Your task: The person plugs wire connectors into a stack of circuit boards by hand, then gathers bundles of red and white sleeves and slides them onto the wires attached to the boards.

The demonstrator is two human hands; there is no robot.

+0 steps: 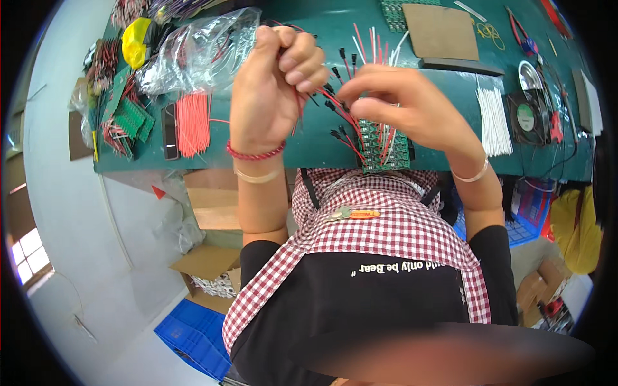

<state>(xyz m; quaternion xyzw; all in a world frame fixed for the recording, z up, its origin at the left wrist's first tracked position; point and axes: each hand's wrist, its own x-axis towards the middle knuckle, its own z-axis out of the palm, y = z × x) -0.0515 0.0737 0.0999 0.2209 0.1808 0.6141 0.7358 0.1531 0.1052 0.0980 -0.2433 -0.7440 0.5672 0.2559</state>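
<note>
My left hand [278,83] is raised over the table, its fingers curled closed around thin red wires [299,110] whose ends hang below the fist. To its right, my right hand [405,106] hovers palm down with thumb and index finger bent and slightly apart. No held item shows between those fingertips, though wires pass close by. Beneath it lies a panel of small green circuit boards [385,157] at the table's near edge. Red wires with black connectors [341,134] fan out from the boards, partly hidden by my right hand.
Red wires [192,125] lie bundled beside a phone [170,132] on the left. A clear plastic bag [199,55] sits behind them. On the right are white wires [494,122] and a black fan [529,117]. Cardboard [441,31] and pliers [515,26] lie at the back.
</note>
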